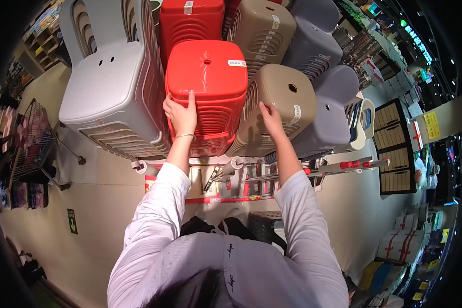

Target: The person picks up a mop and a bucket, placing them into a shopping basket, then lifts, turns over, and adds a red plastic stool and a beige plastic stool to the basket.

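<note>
A stack of red plastic stools point(206, 77) stands in front of me between other stacks. My left hand point(179, 114) grips the left side of the red stack just under the top seat, fingers hooked over its edge. My right hand point(270, 119) lies in the gap between the red stack and a stack of beige stools point(282, 97), fingers pressed against the beige stack's left side. White sleeves cover both my arms.
Grey plastic chairs point(110, 87) are stacked to the left, grey-blue stools point(333, 102) to the right, more red and beige stacks behind. A wire shopping cart point(33, 143) stands at the left. Folded ladders point(272, 179) lie on the floor below. Shop shelves and boxes point(400, 241) fill the right.
</note>
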Motion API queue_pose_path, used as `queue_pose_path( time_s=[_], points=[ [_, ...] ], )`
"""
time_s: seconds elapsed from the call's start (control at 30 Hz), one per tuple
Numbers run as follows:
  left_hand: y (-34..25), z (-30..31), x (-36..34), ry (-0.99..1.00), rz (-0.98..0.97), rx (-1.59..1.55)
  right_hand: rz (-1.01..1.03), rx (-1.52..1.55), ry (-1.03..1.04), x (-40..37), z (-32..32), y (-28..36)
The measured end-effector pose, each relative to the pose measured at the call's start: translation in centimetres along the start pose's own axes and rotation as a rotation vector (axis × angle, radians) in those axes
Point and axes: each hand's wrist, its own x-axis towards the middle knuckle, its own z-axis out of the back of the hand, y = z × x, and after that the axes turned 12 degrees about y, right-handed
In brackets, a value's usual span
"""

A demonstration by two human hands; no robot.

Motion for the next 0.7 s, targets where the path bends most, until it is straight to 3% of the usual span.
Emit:
queue_pose_path(
  time_s=[0.13,0.2,0.3,0.37,0.5,0.6,0.7],
  points=[
    [1.6,-1.9,3.2,-0.035,0.138,-0.057,0.034,-0.013,0.050,5.5,-2.5,1.1],
    [2.4,-1.4,4.5,0.061,0.280,-0.202,0.017,0.031,0.100,7.2,-3.1,1.6],
    [4.2,-2.1,5.9,0.107,0.215,-0.396,-0.079,0.098,0.214,7.2,-4.1,2.5],
    [3.9,-2.2,5.7,0.081,0.233,-0.383,0.007,0.281,0.288,6.9,-5.1,2.7],
    [3.0,-1.8,5.5,0.089,0.253,-0.342,0.037,0.325,0.261,6.5,-5.6,3.6],
    [-0.4,0.1,6.8,0.113,0.160,-0.286,0.145,0.283,0.282,7.4,-4.1,6.3],
    [-8.7,4.0,5.2,0.136,0.188,-0.304,0.180,0.278,0.212,5.5,-1.8,12.9]
  ],
)
